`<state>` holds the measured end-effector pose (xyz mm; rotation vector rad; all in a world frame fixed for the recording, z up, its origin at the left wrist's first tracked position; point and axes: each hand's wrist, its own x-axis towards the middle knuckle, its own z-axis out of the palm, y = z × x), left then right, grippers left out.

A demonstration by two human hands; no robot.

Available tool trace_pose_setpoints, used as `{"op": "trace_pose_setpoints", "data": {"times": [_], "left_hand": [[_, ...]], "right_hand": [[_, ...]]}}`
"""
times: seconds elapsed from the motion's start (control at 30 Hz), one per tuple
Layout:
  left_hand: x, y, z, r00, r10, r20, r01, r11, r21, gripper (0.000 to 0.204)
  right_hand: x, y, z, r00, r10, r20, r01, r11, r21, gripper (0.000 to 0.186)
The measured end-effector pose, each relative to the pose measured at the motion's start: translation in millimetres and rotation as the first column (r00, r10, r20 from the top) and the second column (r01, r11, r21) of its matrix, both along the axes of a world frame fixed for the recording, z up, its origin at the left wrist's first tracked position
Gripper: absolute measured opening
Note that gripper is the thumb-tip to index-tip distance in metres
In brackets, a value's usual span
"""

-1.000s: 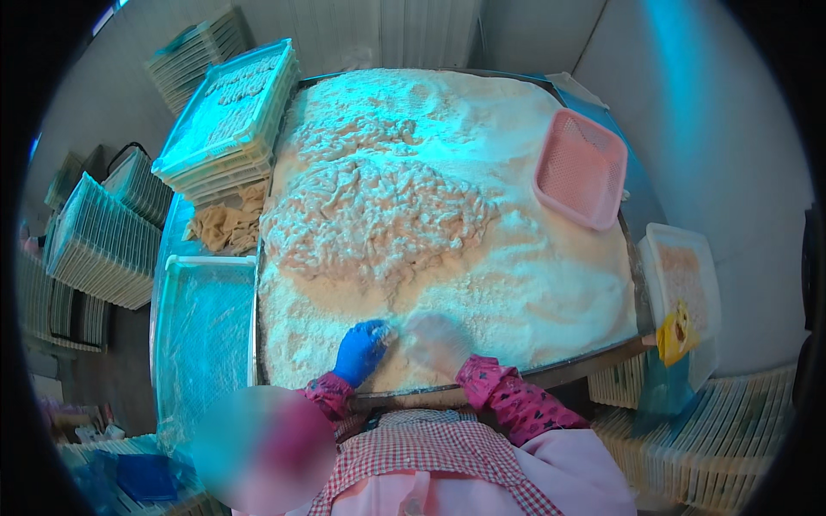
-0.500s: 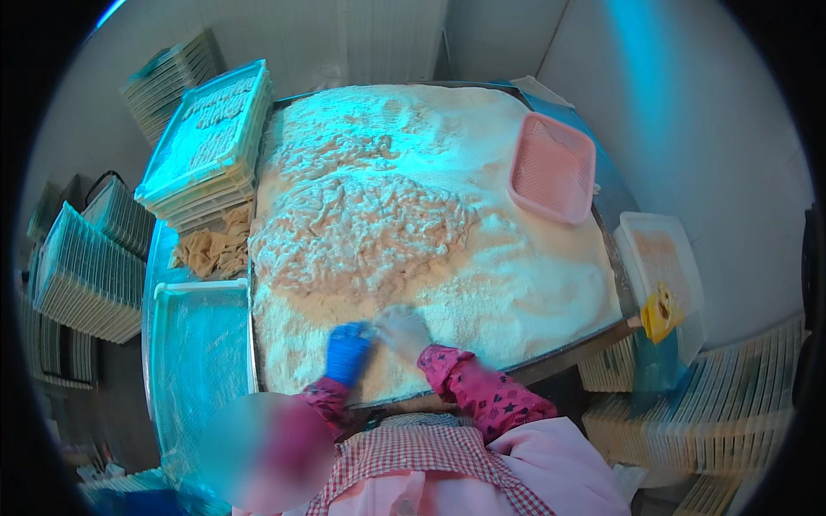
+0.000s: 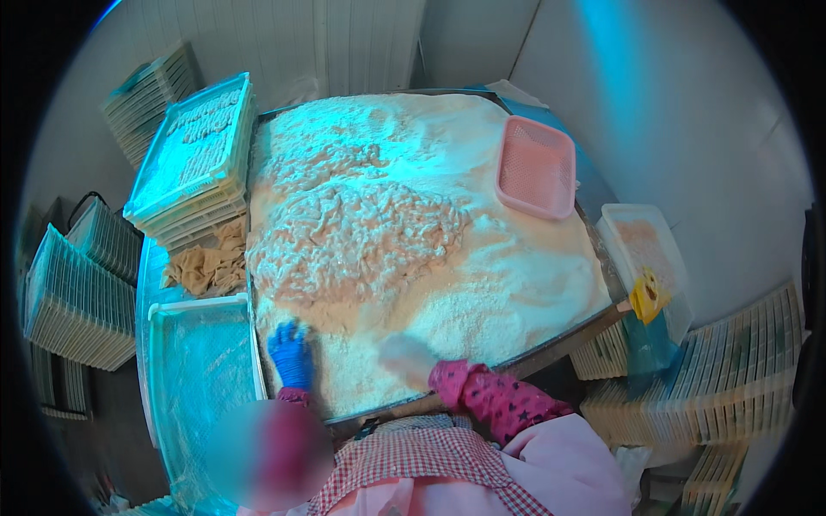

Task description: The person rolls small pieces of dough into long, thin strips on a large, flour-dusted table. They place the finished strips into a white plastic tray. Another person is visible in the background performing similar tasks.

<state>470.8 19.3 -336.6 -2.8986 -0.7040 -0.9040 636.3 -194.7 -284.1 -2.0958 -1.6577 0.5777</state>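
My left hand (image 3: 291,354), in a blue glove, lies near the left edge of the powder-covered table. Its powder-dusted fingers look slightly apart, and nothing shows in them. To its right, my right hand (image 3: 406,357), in a pale glove, is smeared by motion over the loose white powder (image 3: 482,301), so its fingers cannot be made out. Beyond both hands spreads a large heap of soft, pale, powder-coated pieces (image 3: 361,236); what they are I cannot tell.
A pink perforated basket (image 3: 535,168) sits on the powder at the far right. Left of the table are stacked trays (image 3: 185,146), a crumpled tan cloth (image 3: 206,267) and a shallow tray (image 3: 202,361). A white tub (image 3: 645,245) with a yellow bag (image 3: 647,297) stands at the right.
My hands, close together before, have moved apart. The left has gone left toward the table's edge; the right has come slightly nearer to me. The whole view has shifted a little.
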Motion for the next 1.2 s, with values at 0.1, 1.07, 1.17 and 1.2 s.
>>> {"op": "trace_pose_setpoints", "data": {"times": [0.1,1.07,1.17,1.2], "left_hand": [[-16,8,-2,0.998,0.051,0.042,-0.039,0.970,-0.238,0.020],[-15,-68,-7,0.600,0.747,0.285,0.780,-0.467,-0.417,0.036],[-8,-79,-1,0.595,0.753,0.280,0.772,-0.440,-0.459,0.038],[-7,-80,-1,0.605,0.739,0.296,0.767,-0.440,-0.468,0.038]], "right_hand": [[13,-30,-12,0.952,0.132,0.277,-0.196,0.956,0.219,0.019],[39,-18,-26,0.936,-0.162,-0.313,0.197,0.977,0.084,0.019],[31,1,-32,0.978,-0.024,-0.206,0.046,0.994,0.103,0.019],[32,6,-32,0.988,0.041,-0.152,-0.031,0.997,0.073,0.019]]}}
